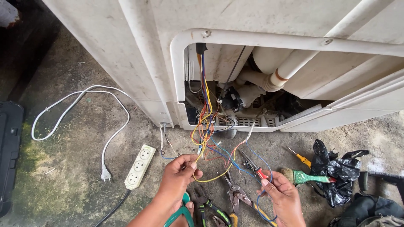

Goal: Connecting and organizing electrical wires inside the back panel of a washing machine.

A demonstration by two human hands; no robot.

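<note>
Left hand (179,174) pinches yellow wire (210,178) near centre; right hand (283,197) curled round blue wire (264,194). Tangled multicoloured wire bundle (206,122) hangs from open white plastic appliance casing (139,63) beyond. Pliers (235,195) between hands, green-handled brush (305,176) right, white power strip (140,167) left.

Concrete floor (63,176) — power strip (140,166), pliers (235,195), paintbrush (305,177), screwdriver (299,157), black bag (338,170)

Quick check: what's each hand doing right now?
Left hand: closed, pinching the yellow wire.
Right hand: fingers curled around a blue wire.
</note>
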